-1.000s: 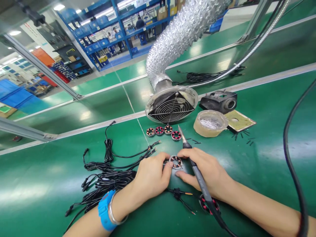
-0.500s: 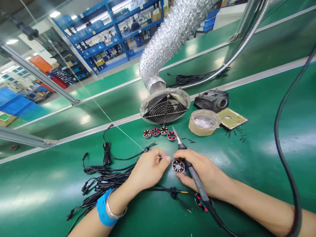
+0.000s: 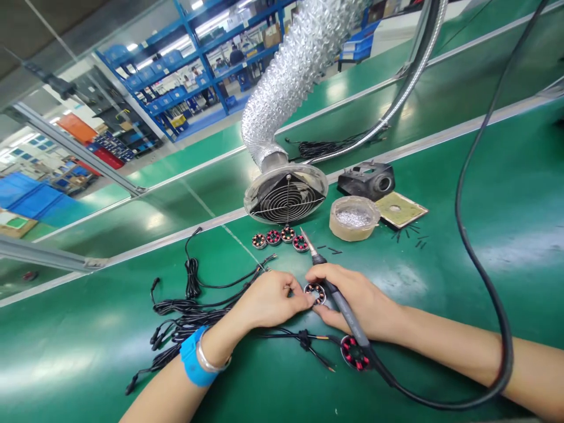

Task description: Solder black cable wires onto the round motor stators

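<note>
In my right hand (image 3: 356, 296) is a soldering iron (image 3: 350, 317), its tip pointing up and away. The thumb and forefinger of that hand also flank a small motor stator (image 3: 321, 289) with copper windings. My left hand (image 3: 273, 298), wearing a blue wristband (image 3: 194, 358), is closed in a pinch with its fingertips at the stator's left edge. A thin solder wire (image 3: 240, 241) runs down from the upper left into this hand; its end is hidden by the fingers. Below my right hand lies a red-wound stator (image 3: 353, 353) beside black cable ends (image 3: 304, 338).
Several stators (image 3: 274, 237) stand in a row before a round fume extractor (image 3: 286, 197) on a silver duct. Right of it are a ring-shaped container (image 3: 352, 229), a black iron holder (image 3: 368, 179) and a yellow sponge (image 3: 403, 210). Bundled black cables (image 3: 189, 311) lie left. The iron's cord (image 3: 469, 235) loops at right.
My left fingers drew back left from the stator, showing thin wire in the pinch, then returned to its edge. The right hand keeps the iron. The view has shifted right.
</note>
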Tool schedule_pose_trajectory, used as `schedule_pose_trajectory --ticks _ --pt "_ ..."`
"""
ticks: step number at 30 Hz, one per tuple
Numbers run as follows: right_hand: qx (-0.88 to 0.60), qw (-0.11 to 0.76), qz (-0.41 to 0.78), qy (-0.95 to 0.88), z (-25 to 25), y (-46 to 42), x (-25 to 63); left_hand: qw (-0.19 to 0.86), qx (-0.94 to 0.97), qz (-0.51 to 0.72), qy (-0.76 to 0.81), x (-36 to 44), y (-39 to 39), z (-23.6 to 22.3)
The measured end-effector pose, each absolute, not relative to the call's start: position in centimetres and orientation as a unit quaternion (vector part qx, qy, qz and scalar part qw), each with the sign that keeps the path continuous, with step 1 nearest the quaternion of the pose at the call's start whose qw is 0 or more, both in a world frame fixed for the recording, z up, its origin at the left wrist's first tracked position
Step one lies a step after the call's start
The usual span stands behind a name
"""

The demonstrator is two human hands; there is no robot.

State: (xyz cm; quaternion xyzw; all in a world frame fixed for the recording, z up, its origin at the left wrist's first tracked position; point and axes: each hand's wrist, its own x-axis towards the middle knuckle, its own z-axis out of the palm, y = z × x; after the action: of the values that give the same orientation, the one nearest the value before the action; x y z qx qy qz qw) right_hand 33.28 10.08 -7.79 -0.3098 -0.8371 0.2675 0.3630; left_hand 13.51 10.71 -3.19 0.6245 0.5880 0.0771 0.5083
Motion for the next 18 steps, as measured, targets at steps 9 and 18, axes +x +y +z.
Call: schedule_pose_trajectory --ticks 9,18 --pt "-0.305 0.379 0.268 -0.832 -8.1 9.9 33.2 0.565 0.575 0.094 0.584 13.1 11.0 -2.7" --pt "-0.308 0.375 0.271 -0.831 -8.4 9.9 33.3 0.618 0.512 0.071 0.592 14.4 10.0 -2.7"
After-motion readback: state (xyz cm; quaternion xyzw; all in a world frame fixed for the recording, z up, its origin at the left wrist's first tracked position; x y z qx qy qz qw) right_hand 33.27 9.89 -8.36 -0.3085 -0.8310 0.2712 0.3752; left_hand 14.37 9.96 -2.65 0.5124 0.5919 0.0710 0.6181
